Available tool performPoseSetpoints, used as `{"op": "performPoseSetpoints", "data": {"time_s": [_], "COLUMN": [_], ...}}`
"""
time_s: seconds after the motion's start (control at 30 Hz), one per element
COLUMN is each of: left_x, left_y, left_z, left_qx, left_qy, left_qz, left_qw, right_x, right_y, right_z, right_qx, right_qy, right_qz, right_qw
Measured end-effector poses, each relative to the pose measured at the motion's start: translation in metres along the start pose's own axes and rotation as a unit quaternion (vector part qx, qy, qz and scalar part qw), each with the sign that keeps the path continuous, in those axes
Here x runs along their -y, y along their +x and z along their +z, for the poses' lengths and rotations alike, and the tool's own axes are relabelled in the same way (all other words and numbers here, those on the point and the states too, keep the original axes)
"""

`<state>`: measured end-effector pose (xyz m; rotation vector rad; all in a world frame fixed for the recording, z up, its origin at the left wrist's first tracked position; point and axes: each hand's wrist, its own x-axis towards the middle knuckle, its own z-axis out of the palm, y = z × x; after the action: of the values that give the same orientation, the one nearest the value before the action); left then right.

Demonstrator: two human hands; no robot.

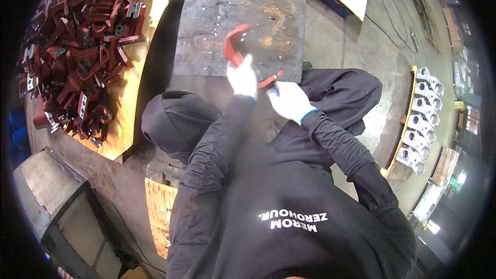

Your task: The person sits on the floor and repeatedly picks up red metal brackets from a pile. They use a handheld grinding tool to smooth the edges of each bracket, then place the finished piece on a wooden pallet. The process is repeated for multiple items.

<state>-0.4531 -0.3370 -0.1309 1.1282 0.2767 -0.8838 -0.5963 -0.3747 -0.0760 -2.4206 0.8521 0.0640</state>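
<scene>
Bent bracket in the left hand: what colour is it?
The bracket is red, clearest in the head view.

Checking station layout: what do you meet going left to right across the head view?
Pile of dark red brackets → left gloved hand, holding a red bracket → right gloved hand → rows of silver metal parts.
</scene>
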Motion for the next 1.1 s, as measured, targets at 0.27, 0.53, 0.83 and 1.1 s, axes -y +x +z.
{"op": "performPoseSetpoints", "data": {"time_s": [0.27,0.53,0.83,1.1], "left_x": [0.005,-0.046,-0.126,-0.063], "left_y": [0.017,-0.005,-0.027,-0.023], "left_z": [-0.02,-0.01,-0.011,-0.012], "left_qx": [0.011,0.048,0.155,0.141], "left_qy": [0.096,-0.132,-0.175,-0.019], "left_qz": [0.051,-0.14,-0.125,-0.151], "left_qw": [0.994,0.98,0.964,0.978], "right_x": [0.019,0.035,0.005,0.022], "right_y": [0.013,0.029,0.05,0.087], "right_z": [-0.052,-0.114,-0.118,-0.091], "right_qx": [0.076,0.168,0.044,-0.015], "right_qy": [0.131,0.34,0.305,-0.035], "right_qz": [0.061,0.254,0.226,-0.041], "right_qw": [0.987,0.89,0.924,0.998]}}
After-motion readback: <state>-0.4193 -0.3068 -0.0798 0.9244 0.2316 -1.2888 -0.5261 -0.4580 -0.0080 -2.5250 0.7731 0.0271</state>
